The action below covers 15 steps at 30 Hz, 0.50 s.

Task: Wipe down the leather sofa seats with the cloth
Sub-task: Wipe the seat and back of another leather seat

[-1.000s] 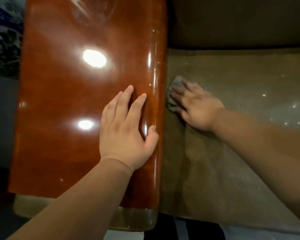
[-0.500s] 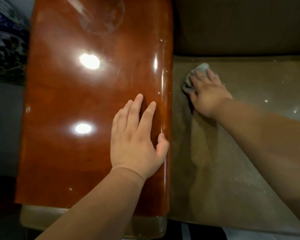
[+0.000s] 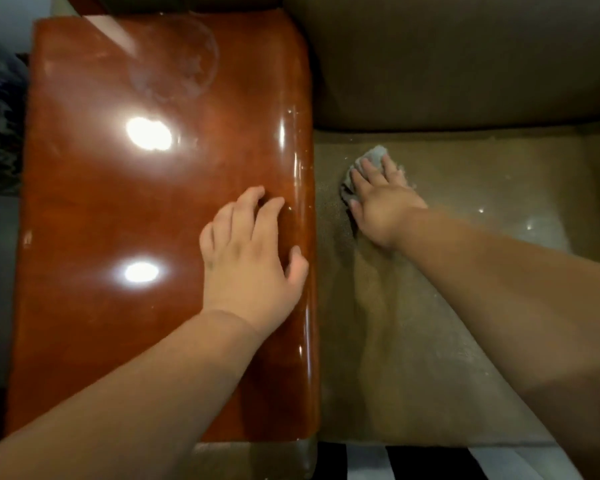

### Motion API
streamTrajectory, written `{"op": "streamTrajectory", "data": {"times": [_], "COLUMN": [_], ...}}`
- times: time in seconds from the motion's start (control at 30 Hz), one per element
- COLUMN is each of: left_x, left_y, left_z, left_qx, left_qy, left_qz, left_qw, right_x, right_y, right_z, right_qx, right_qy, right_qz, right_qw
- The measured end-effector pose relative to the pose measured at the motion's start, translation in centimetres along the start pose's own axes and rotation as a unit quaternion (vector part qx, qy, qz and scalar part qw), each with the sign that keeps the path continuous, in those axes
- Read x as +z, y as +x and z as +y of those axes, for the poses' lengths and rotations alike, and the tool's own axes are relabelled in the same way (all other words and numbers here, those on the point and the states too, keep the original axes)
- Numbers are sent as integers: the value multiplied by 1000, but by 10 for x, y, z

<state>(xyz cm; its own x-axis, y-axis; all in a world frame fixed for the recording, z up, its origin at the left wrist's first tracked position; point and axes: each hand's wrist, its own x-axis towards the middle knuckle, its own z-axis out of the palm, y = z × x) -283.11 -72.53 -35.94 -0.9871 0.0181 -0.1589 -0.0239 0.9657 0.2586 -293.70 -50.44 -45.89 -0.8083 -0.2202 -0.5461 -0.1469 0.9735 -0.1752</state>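
Two hands show: the left hand (image 3: 250,261) rests on the glossy wooden armrest (image 3: 118,209), fingers loosely bent, its grip holding nothing. Farther off, the right hand (image 3: 381,199) presses the grey cloth (image 3: 373,155) flat-fingered onto the leather seat (image 3: 465,306), near its back left corner.

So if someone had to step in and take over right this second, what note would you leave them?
Left hand: rests on the glossy wooden armrest, fingers slightly bent, holding nothing.
Right hand: presses the grey cloth flat onto the sofa seat, fingers straight.
Cloth sits near the seat's back left corner, close to the armrest and the backrest.
Done: cannot tell how much has been wiped; faint streaks show on the seat.
Left: probably the seat's right side and front, still speckled.
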Motion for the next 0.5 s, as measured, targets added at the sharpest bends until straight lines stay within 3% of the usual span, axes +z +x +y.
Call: {"op": "streamTrajectory", "data": {"times": [0.1,0.17,0.23,0.3,0.37,0.43,0.5], "left_x": [-11,-11,-3,6,11,12,9], "left_y": [57,90,105,109,110,109,110], "left_z": [5,17,23,23,21,20,24], "left_qx": [-7,-31,-61,-64,-60,-63,-64], "left_qy": [4,-12,6,34,38,43,40], "left_qz": [51,58,60,75,95,95,80], "left_qw": [999,998,996,995,993,993,994], "right_x": [38,55,43,23,-4,-14,-3], "right_y": [-35,-62,-46,1,54,76,62], "right_z": [-8,-2,16,29,33,28,9], "right_qx": [-152,-274,-339,-305,-189,-124,-138], "right_qy": [-59,-108,-138,-125,-53,-20,-37], "right_qz": [60,33,-4,21,28,32,38], "right_qw": [985,955,931,944,980,992,989]}}
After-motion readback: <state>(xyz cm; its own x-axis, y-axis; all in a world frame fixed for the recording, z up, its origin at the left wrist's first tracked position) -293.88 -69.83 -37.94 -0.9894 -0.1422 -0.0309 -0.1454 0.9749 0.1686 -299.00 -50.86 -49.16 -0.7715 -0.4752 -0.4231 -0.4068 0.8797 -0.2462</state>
